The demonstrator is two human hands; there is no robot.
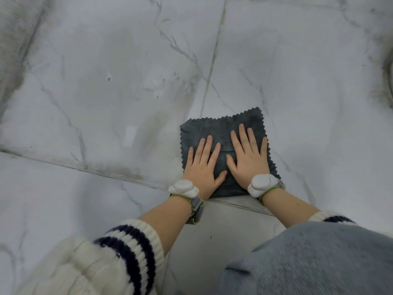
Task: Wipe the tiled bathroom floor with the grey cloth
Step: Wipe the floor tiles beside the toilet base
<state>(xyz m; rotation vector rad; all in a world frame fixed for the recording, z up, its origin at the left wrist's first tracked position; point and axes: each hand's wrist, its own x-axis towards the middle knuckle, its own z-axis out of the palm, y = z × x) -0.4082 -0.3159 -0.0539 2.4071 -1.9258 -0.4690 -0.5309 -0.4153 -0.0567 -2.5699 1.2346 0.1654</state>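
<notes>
Hands, left [201,167] and right [249,159], press grey cloth [221,129] flat on marble-veined floor tiles [106,81].

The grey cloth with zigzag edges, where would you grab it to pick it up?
Pinch the far right corner of the grey zigzag-edged cloth, coming from above. It lies flat on the marble-look tiled floor, and that corner sits clear of the left hand and right hand pressing it down.

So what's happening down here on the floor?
A person is kneeling and wiping the marble-look tiled floor. Both the left hand and right hand lie flat, fingers spread, on a dark grey cloth with zigzag edges, spread over a grout line. Grime shows along the grout to the left.
</notes>
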